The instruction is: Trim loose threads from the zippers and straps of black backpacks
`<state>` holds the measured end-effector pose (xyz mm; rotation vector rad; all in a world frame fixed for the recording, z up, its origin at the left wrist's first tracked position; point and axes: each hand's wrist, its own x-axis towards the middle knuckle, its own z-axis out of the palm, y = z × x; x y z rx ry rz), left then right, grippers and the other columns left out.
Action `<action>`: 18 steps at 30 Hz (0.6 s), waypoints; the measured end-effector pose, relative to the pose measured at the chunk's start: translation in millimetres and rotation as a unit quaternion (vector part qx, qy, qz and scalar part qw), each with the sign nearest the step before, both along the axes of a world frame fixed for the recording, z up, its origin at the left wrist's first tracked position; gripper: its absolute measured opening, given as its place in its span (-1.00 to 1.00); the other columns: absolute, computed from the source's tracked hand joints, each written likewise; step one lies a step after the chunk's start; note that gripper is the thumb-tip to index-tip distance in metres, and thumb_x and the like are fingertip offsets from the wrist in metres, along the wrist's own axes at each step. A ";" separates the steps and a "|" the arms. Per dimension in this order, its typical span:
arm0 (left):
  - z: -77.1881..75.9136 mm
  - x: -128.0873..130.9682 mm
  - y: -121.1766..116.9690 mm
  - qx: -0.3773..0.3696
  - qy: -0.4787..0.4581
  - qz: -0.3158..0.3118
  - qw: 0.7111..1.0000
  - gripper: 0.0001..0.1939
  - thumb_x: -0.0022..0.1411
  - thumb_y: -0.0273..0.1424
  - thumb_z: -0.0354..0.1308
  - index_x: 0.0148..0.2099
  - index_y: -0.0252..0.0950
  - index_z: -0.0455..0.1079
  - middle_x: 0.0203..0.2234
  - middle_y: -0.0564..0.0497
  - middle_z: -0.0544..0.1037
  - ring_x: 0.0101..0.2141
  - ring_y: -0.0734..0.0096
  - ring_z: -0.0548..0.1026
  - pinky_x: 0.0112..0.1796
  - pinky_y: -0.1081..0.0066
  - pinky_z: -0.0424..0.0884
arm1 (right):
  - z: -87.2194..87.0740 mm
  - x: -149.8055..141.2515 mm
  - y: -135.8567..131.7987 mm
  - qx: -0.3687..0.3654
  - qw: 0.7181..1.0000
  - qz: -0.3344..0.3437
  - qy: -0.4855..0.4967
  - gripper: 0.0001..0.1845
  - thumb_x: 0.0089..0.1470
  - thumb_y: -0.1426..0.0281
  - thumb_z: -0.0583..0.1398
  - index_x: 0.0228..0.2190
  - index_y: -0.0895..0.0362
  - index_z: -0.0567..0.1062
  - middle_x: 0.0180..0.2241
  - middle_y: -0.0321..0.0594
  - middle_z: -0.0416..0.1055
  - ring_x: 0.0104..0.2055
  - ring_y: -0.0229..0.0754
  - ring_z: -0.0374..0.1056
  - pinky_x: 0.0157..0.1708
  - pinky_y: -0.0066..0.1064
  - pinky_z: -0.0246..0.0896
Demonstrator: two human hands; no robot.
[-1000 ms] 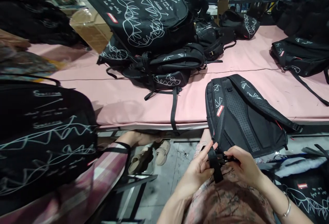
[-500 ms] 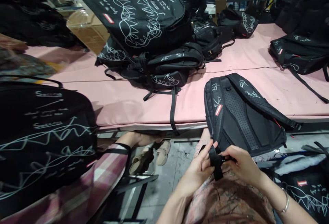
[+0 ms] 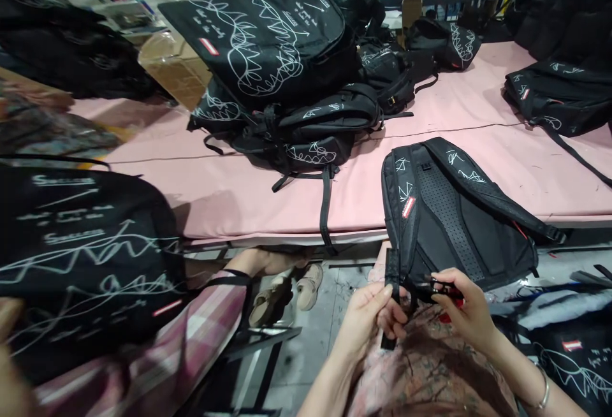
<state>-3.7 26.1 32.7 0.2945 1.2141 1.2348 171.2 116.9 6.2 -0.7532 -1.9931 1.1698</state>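
Left to right: stacked black bags [image 3: 306, 41] rest on the pink table [image 3: 253, 206]; your left hand [image 3: 370, 315] pinches a black strap [image 3: 392, 265] between thumb and fingers; the backpack [image 3: 447, 226], back panel up, overhangs the near edge; your right hand's [image 3: 466, 308] fingers grip a small dark implement [image 3: 442, 288] (type unclear). Handling of the strap appears under way, unfinished; how much remains cannot be told.

Backpack [image 3: 447, 216] black, white scribbles; table cover [image 3: 268, 210] plain pink.

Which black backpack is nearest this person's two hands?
The black fabric backpack overhanging the pink-covered table, its dotted back panel facing up; the others are farther away.
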 end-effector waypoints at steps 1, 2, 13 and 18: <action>0.2 2.7 0.4 -0.008 0.009 -0.004 1.000 -0.68 0.09 -0.19 0.14 -0.35 -0.41 0.39 -0.74 -0.01 0.48 -0.75 0.45 0.41 -0.76 0.61 0.17 | 0.2 -1.1 0.7 0.026 1.000 0.010 0.001 -0.80 0.10 0.43 0.09 -0.19 0.08 0.36 -0.30 -0.16 0.40 -0.28 -0.13 0.33 -0.31 -0.33 0.25; 0.4 5.0 0.6 -0.011 0.019 -0.011 1.000 -0.67 0.08 -0.18 0.14 -0.36 -0.40 0.38 -0.74 0.01 0.47 -0.76 0.47 0.40 -0.76 0.61 0.16 | 0.5 -2.6 1.8 0.053 0.998 0.015 -0.006 -0.79 0.10 0.46 0.06 -0.19 0.08 0.36 -0.30 -0.16 0.40 -0.28 -0.12 0.33 -0.30 -0.31 0.25; 6.5 10.0 -0.3 0.033 0.124 -0.087 0.988 -0.67 0.14 -0.15 0.07 -0.42 -0.34 0.30 -0.72 0.04 0.47 -0.72 0.51 0.39 -0.69 0.59 0.17 | 13.8 -13.6 7.1 0.045 0.992 0.055 -0.105 -0.87 0.14 0.49 0.03 -0.31 0.11 0.37 -0.37 -0.21 0.36 -0.33 -0.15 0.28 -0.35 -0.38 0.17; 7.1 11.5 0.6 0.052 0.154 -0.117 0.980 -0.67 0.17 -0.13 0.02 -0.39 -0.32 0.28 -0.70 0.05 0.48 -0.68 0.47 0.41 -0.64 0.56 0.24 | 16.5 -15.2 9.0 0.038 0.992 0.069 -0.095 -0.86 0.17 0.45 0.02 -0.34 0.11 0.37 -0.42 -0.24 0.34 -0.36 -0.18 0.26 -0.38 -0.41 0.12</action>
